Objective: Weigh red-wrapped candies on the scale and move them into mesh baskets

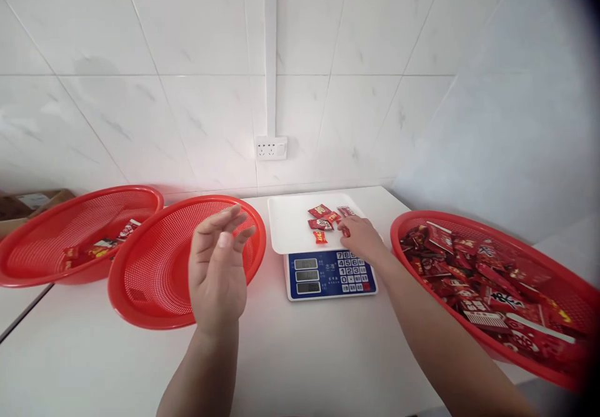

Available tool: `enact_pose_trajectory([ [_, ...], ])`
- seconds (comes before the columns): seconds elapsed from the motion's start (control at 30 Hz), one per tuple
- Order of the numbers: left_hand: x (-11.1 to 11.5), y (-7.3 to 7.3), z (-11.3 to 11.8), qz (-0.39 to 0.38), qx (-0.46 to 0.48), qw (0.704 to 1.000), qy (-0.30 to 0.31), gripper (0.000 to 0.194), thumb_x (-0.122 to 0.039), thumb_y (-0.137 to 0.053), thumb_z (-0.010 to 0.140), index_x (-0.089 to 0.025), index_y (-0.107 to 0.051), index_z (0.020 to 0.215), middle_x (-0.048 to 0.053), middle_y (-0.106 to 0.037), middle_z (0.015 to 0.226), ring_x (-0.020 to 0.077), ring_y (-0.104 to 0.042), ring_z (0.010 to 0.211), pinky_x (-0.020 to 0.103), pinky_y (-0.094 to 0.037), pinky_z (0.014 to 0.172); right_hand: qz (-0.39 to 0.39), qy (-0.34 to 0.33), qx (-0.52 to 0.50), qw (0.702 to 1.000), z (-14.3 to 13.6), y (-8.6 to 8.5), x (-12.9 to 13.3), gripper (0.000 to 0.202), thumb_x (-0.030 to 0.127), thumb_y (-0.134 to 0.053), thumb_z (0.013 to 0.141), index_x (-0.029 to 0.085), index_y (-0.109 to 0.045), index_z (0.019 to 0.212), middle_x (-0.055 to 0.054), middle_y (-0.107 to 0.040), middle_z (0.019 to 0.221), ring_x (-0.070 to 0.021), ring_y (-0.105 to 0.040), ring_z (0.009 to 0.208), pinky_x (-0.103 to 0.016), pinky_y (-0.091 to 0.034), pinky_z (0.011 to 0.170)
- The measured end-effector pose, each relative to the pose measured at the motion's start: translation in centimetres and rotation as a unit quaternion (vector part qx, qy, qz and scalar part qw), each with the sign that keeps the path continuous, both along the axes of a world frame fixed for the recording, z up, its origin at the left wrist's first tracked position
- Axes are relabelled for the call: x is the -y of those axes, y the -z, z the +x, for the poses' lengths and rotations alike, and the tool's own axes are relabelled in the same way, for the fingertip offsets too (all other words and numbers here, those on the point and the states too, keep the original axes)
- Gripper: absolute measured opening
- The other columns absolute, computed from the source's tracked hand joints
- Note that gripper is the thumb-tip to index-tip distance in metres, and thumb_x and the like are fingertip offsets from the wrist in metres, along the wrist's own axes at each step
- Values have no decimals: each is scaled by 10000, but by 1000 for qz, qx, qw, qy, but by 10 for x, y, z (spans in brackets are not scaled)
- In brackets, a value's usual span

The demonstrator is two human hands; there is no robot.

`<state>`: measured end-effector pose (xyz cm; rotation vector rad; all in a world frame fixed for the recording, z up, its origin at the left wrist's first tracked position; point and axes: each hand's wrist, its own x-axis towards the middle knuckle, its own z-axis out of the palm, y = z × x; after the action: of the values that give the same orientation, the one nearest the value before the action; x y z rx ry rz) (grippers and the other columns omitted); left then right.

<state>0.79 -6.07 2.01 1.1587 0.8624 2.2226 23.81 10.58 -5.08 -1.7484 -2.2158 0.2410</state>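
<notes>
Several small red packets (320, 224) lie on the white tray (285, 223) of a scale with a blue keypad panel (330, 274). My right hand (360, 237) reaches over the tray's right side, its fingers closed around a small red packet (345, 231). Raised above the middle red basket (140, 279), my left hand (219, 267) has its palm turned up and its fingers apart and curled, with nothing in it. The middle basket shows no packets in its visible part.
At the right stands a red basket (403, 229) full of red packets. Another red basket (28, 267) at the left holds a few packets, with a cardboard box (56, 197) behind it. A socket (270, 148) is on the tiled wall.
</notes>
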Motion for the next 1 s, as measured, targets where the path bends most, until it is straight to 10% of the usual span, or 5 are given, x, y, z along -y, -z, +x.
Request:
enact_pose_trajectory([
  [0.13,14,-7,-13,56,12,997,-53,160,-218,-580,829,-270,-665,955,30,-624,1070,171,-594,988,281,-552,764,14,1,-12,1000,-14,-20,11,238,73,-508,667,215,-625,818,-50,-657,1071,-278,-517,1084,-416,-431,858],
  [0.4,29,-15,-23,87,8,994,-73,147,-165,-608,789,-243,-683,889,22,-634,960,166,-614,898,278,-559,690,31,-267,-245,931,-106,-54,39,429,384,-516,861,257,-489,1270,-38,-475,1381,-190,-439,1263,-351,-386,1008],
  [0.6,34,-16,-27,107,-8,991,-84,140,-184,-603,804,-256,-687,889,19,-643,879,160,-618,849,272,-545,665,-20,-120,23,992,-76,-13,9,430,336,-547,843,190,-546,1248,-123,-493,1373,-288,-406,1281,-437,-378,993],
  [1.0,31,-12,-26,120,-53,990,-57,133,-168,-594,826,-244,-688,882,19,-667,852,150,-624,765,285,-530,651,31,-62,-20,997,-61,5,-4,287,47,-458,758,142,-699,882,-119,-698,992,-262,-570,1008,-375,-425,874],
])
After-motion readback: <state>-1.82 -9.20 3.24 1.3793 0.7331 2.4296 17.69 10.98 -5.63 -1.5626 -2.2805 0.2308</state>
